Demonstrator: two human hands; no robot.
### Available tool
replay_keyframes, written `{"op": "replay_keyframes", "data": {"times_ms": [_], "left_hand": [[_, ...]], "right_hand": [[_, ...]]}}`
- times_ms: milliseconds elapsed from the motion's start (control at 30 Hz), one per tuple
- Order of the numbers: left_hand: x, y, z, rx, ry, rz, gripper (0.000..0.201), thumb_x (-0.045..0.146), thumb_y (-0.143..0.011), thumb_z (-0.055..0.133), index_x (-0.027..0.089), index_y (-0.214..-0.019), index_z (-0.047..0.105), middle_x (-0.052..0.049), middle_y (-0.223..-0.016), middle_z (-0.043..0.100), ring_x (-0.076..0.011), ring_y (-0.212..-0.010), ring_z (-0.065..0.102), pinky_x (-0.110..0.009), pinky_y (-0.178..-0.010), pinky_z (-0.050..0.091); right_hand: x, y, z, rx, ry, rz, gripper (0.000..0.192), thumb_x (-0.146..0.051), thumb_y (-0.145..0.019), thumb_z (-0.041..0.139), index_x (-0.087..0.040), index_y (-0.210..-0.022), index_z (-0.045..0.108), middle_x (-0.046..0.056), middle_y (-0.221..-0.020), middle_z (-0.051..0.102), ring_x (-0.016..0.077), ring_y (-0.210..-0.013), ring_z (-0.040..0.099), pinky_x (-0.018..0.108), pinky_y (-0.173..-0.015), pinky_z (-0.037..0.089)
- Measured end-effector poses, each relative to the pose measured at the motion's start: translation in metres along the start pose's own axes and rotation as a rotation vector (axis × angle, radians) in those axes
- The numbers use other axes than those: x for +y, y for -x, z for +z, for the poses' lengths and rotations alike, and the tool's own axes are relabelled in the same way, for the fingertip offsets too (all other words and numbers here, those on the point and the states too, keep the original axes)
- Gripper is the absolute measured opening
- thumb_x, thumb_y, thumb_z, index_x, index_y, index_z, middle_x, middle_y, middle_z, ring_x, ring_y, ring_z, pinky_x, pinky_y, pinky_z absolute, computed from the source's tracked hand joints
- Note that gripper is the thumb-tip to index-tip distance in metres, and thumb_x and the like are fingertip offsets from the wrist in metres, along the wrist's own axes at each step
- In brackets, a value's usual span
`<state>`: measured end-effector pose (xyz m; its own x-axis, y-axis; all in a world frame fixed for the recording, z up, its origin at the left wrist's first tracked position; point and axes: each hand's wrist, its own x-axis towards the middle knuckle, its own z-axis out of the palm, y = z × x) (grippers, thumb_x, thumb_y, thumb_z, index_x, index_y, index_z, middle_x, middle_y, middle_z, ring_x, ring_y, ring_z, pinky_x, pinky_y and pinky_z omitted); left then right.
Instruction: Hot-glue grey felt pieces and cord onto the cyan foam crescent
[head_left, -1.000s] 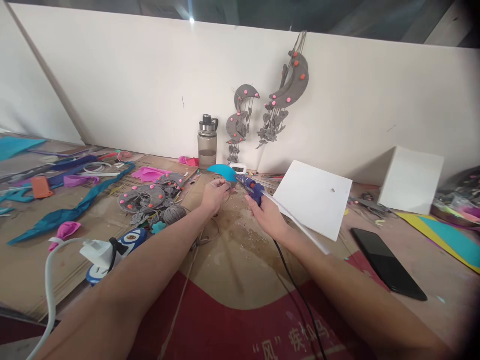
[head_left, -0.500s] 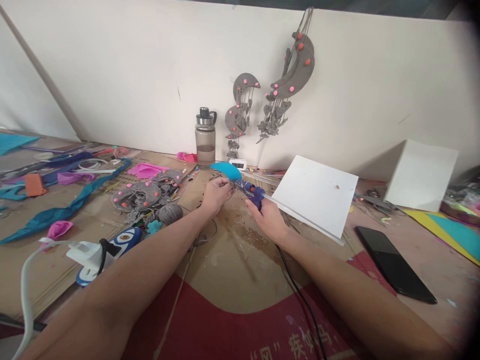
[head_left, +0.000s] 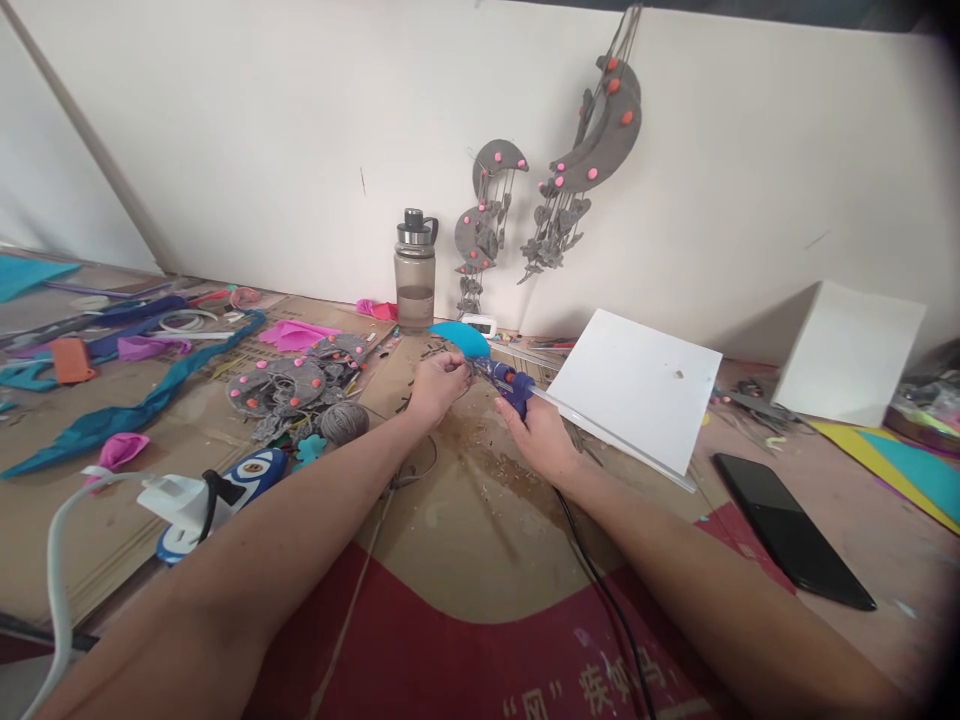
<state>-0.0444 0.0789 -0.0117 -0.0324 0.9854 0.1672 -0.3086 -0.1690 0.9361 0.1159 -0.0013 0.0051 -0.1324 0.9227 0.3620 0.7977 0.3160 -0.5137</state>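
Glue gun (head_left: 514, 388), frame centre: likely light, stiff, hot-nosed; right hand (head_left: 547, 440) holds handle, sensibly. Left hand (head_left: 437, 388) pinched narrow, contents unclear.

From my end I read pale characters (head_left: 590, 688), “风” 疾 and 马 (one between blurs), on the red-printed cardboard (head_left: 442, 665); the white gadget's display (head_left: 484, 326) is too small.

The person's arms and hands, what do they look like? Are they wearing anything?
The left hand and right hand wear no gloves. The left forearm and right forearm are bare, narrowing toward the wrists; no sleeves, watch or bracelet show.
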Motion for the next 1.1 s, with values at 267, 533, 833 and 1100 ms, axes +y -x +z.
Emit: {"op": "replay_keyframes", "data": {"times_ms": [267, 533, 833, 1100], "left_hand": [[-0.0051, -0.0017, -0.0013, -0.037, -0.032, 0.033, 0.013, 0.024, -0.065, 0.07, 0.015, -0.063, 0.061, 0.003, -0.055, 0.056, -0.0066, -0.051, 0.051, -0.026, -0.068, 0.051], [-0.0078, -0.0049, -0.0036, -0.019, -0.076, 0.052, 0.012, 0.024, -0.067, 0.068, 0.015, -0.063, 0.06, 0.003, -0.058, 0.058, -0.0077, -0.054, 0.055, -0.025, -0.068, 0.052], [-0.006, -0.0051, -0.0049, -0.012, -0.046, 0.063, 0.009, 0.02, -0.066, 0.068, 0.015, -0.064, 0.06, 0.003, -0.059, 0.059, -0.0084, -0.056, 0.057, -0.027, -0.072, 0.054], [0.0018, -0.0022, -0.0022, 0.008, -0.011, 0.049, 0.008, 0.02, -0.066, 0.068, 0.015, -0.066, 0.061, 0.002, -0.062, 0.062, -0.0101, -0.061, 0.062, -0.028, -0.075, 0.053]], "right_hand": [[-0.0005, 0.0002, 0.0009, 0.021, 0.065, -0.006, 0.041, -0.047, -0.094, 0.038, -0.014, -0.106, 0.06, 0.013, -0.084, 0.066, 0.0255, -0.08, 0.062, 0.034, -0.074, 0.047], [0.003, 0.0002, 0.0037, 0.085, 0.084, -0.056, 0.04, -0.046, -0.094, 0.04, -0.014, -0.103, 0.061, 0.011, -0.081, 0.066, 0.0238, -0.076, 0.062, 0.033, -0.07, 0.048], [0.0024, -0.0005, 0.0026, 0.074, 0.079, -0.021, 0.039, -0.045, -0.094, 0.04, -0.013, -0.102, 0.06, 0.012, -0.081, 0.066, 0.025, -0.078, 0.063, 0.034, -0.072, 0.049], [0.0058, 0.0005, 0.0037, 0.127, 0.035, -0.062, 0.037, -0.045, -0.094, 0.041, -0.015, -0.104, 0.059, 0.01, -0.081, 0.067, 0.0234, -0.075, 0.063, 0.033, -0.068, 0.049]]}}
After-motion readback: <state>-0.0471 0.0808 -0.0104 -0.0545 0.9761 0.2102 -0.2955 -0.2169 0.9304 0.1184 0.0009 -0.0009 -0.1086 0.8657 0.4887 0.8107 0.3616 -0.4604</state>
